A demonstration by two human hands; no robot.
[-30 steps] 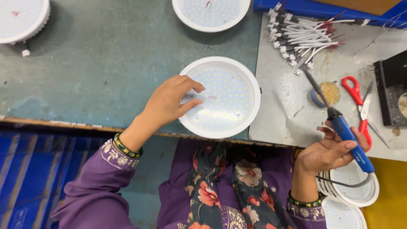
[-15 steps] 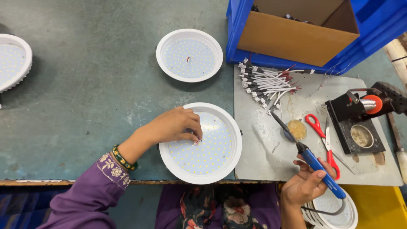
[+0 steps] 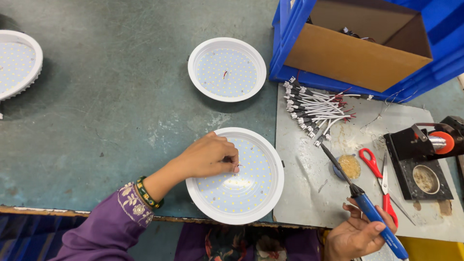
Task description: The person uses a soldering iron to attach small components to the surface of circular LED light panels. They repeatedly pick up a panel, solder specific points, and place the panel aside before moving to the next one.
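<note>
Head view, looking down on a worn green surface [image 3: 96,121]. The left hand [image 3: 208,157] rests on the near round white LED panel light [image 3: 241,193], which lies at the surface's front edge; its fingers [image 3: 231,162] are pinched together on a small wire end at the panel's upper middle. The right hand [image 3: 355,237], at the lower right, has its fingers closed around the blue handle of a soldering iron [image 3: 367,208], whose dark tip points up and left, well clear of the panel, and ends beside a round tin of brass tip-cleaning wool [image 3: 349,166]. A grey mat [image 3: 309,193] lies just right of the panel. On it: a bundle of white connector leads [image 3: 314,111] with red and black ends, red-handled scissors [image 3: 379,176] just right of the iron, and a black iron stand [image 3: 420,166] with an orange-tipped holder. Behind the mat, a blue crate [image 3: 290,53] holds a brown cardboard box [image 3: 353,53]. A second LED panel [image 3: 227,69], with a short red wire at its centre, lies beyond the near one; a third [image 3: 17,63] is cut off by the left edge. A purple embroidered sleeve [image 3: 106,227] and green bangles [image 3: 145,193] cover the left wrist.
</note>
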